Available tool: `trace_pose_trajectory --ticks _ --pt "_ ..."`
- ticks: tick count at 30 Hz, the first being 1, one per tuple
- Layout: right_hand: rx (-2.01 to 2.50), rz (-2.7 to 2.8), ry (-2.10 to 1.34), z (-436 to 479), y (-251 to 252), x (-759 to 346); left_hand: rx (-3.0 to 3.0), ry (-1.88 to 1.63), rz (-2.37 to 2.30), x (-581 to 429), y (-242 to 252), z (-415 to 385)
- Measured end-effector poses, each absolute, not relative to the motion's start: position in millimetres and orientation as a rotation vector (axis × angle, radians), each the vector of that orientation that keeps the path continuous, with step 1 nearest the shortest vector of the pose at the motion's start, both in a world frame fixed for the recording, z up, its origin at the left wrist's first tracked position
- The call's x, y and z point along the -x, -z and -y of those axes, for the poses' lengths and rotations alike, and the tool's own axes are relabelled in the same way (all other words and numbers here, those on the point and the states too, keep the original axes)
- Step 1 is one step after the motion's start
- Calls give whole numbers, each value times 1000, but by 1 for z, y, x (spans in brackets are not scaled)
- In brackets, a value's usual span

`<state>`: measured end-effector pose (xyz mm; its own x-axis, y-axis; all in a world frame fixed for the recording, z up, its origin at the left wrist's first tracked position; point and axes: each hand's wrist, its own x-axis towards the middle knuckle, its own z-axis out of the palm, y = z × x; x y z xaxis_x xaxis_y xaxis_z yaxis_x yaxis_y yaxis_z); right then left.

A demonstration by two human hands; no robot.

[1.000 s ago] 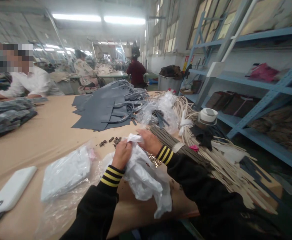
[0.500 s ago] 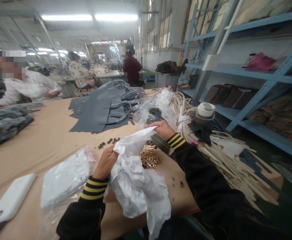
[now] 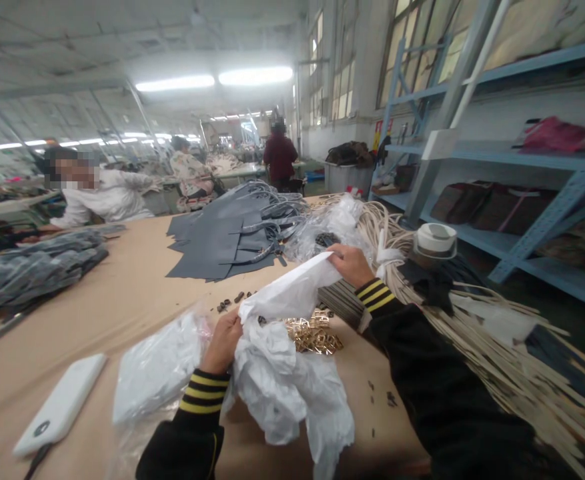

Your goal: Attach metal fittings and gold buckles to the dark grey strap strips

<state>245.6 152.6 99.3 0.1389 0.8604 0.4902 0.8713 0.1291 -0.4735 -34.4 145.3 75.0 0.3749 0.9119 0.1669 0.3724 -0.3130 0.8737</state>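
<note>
A sheet of thin white tissue paper [image 3: 287, 288] is stretched between my two hands. My left hand [image 3: 223, 343] is closed on its near left end, and my right hand [image 3: 351, 265] pinches the far right end. More crumpled white paper [image 3: 277, 380] hangs below, over the table's front edge. Just beyond it lies a pile of gold metal buckles [image 3: 317, 333], partly covered by the paper. Small dark metal pieces [image 3: 223, 305] lie near my left hand. A bundle of dark flat strips [image 3: 345, 303] sits under my right wrist.
Grey cut panels with straps [image 3: 212, 247] lie at the back of the brown-covered table [image 3: 142, 273]. Beige cords [image 3: 482, 353] run along the right. A plastic-wrapped white packet [image 3: 157, 367] and a white power bank [image 3: 62, 403] are at left. Several people work beyond; blue shelves [image 3: 502, 150] stand right.
The view has shifted, so the scene sits further right and lower. My right hand has drawn slightly away from the left, and the paper between them is stretched out more.
</note>
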Motion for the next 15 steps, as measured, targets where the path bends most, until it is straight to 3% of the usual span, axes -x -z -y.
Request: trace_pose_trajectory --ticks 6,10,15 --pt "1769 1779 134 -157 -107 -220 -1665 -994 -1392 25 -66 -137" --pt "1704 1820 146 -160 -114 -208 -1877 -1057 -1344 12 -81 -108" --pt "1781 1821 149 -160 -117 -193 -2020 -764 -1202 -19 -80 -92"
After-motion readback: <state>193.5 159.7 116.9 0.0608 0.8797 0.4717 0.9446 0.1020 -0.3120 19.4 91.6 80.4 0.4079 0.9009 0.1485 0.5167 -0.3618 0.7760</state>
